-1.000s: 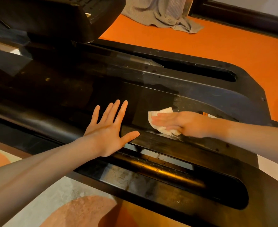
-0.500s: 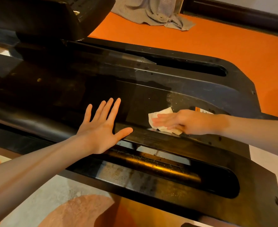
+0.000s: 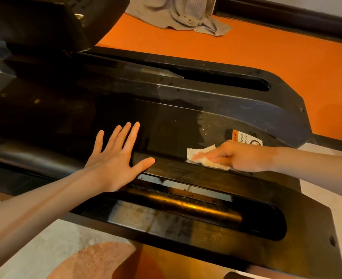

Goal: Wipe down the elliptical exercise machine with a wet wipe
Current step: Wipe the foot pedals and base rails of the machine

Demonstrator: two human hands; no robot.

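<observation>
The glossy black base of the elliptical machine (image 3: 166, 101) fills the middle of the head view. My right hand (image 3: 234, 157) presses a crumpled white wet wipe (image 3: 198, 153) onto the machine's ledge, with its fingers lying straight over the wipe. Just behind that hand an orange-and-white warning sticker (image 3: 244, 137) shows on the black cover. My left hand (image 3: 115, 158) lies flat on the cover to the left of the wipe, fingers spread.
A long slot with a dusty metal rail (image 3: 186, 204) runs along the near side of the base; a second slot (image 3: 226, 81) runs along the far side. Orange floor (image 3: 246, 49) lies beyond, with a grey cloth (image 3: 182, 15) bunched on it. A pale patterned rug (image 3: 55, 248) lies below.
My right hand has slid the wipe to the right along the ledge, uncovering more of the warning sticker. My left hand has stayed flat on the cover.
</observation>
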